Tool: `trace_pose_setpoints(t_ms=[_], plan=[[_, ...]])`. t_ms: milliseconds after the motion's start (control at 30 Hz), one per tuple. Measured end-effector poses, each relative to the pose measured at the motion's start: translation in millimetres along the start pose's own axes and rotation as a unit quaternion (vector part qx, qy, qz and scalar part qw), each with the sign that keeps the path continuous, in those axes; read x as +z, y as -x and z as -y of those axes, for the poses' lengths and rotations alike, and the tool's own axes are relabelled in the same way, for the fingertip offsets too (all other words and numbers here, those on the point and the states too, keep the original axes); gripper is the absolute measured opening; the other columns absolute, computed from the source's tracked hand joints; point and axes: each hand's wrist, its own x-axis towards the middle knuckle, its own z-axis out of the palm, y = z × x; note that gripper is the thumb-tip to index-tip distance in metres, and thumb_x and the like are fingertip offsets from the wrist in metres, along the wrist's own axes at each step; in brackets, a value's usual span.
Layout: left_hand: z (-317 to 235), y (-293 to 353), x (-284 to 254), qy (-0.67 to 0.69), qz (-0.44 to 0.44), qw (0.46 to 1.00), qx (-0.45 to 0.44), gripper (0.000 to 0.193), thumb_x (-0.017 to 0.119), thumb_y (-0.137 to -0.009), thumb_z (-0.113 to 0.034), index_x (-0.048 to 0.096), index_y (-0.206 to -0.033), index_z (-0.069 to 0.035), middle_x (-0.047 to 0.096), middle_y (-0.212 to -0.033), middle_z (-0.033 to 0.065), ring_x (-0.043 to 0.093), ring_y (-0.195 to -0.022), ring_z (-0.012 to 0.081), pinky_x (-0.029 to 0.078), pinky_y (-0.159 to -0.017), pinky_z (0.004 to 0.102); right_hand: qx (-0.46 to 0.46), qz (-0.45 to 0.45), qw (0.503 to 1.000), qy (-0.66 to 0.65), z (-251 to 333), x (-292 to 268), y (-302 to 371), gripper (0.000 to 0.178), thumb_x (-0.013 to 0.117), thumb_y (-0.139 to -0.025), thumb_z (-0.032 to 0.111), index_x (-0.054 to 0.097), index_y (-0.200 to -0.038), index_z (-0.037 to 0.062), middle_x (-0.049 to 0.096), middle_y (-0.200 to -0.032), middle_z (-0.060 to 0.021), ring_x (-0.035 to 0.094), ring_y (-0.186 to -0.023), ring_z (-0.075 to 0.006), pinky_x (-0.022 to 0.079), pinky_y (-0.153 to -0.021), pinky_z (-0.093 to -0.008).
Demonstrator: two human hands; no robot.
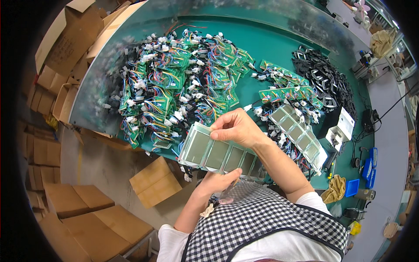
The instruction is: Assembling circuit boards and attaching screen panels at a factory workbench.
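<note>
A strip of LCD panels (213, 155), a row of several grey screens with pale green edges, is held slanting in front of my apron. My left hand (219, 181) grips it from below, fingers partly hidden under its lower edge. At the strip's left end, my right hand (238, 127) reaches across from the right, thumb and forefinger pinched at the screen's upper corner. Whether a thin film is between those fingertips, I cannot make out. Another strip of LCD panels (297, 133) lies to the right on top of wired boards.
A big heap of green circuit boards with coloured wires (168, 78) covers the bench's left part. Black plastic frames (325, 76) are piled at the far right. A white box-like fixture (339, 131), a tan cloth (334, 189) and blue trays (352, 187) sit rightward. Cardboard boxes (104, 231) crowd the left floor.
</note>
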Motion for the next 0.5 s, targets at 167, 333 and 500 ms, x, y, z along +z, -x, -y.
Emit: trace_pose_setpoints(t_ms=[167, 333, 500], plan=[[13, -10, 4, 0.013, 0.058, 0.993, -0.105, 0.017, 0.056, -0.080, -0.019, 0.057, -0.078, -0.002, 0.054, -0.067, -0.0003, 0.049, -0.058, 0.0089, 0.040, -0.052, 0.0235, -0.006, -0.038, 0.997, 0.067, 10, -4, 9, 0.010, 0.067, -0.069, 0.007, 0.062, -0.076, 0.0014, 0.060, -0.070, -0.0002, 0.053, -0.065, -0.0052, 0.044, -0.061, -0.0210], [2, 7, 0, 0.080, -0.030, 0.972, -0.217, 0.016, 0.058, -0.077, -0.015, 0.057, -0.084, 0.000, 0.058, -0.071, 0.0052, 0.053, -0.062, 0.0127, 0.043, -0.055, 0.0293, -0.089, -0.010, 0.991, 0.095, -9, 13, -4, 0.011, 0.064, -0.067, 0.011, 0.058, -0.071, 0.0023, 0.051, -0.060, 0.0029, 0.044, -0.057, -0.0037, 0.038, -0.052, -0.0207], [-12, 4, 8, 0.089, -0.035, 0.939, -0.330, 0.025, 0.058, -0.079, -0.022, 0.057, -0.063, -0.003, 0.054, -0.058, 0.0027, 0.049, -0.053, 0.0129, 0.037, -0.050, 0.0258, -0.108, -0.027, 0.991, 0.071, -8, 18, 1, 0.021, 0.065, -0.061, 0.018, 0.052, -0.060, 0.0025, 0.050, -0.055, 0.0003, 0.043, -0.053, -0.0065, 0.035, -0.048, -0.0240]])
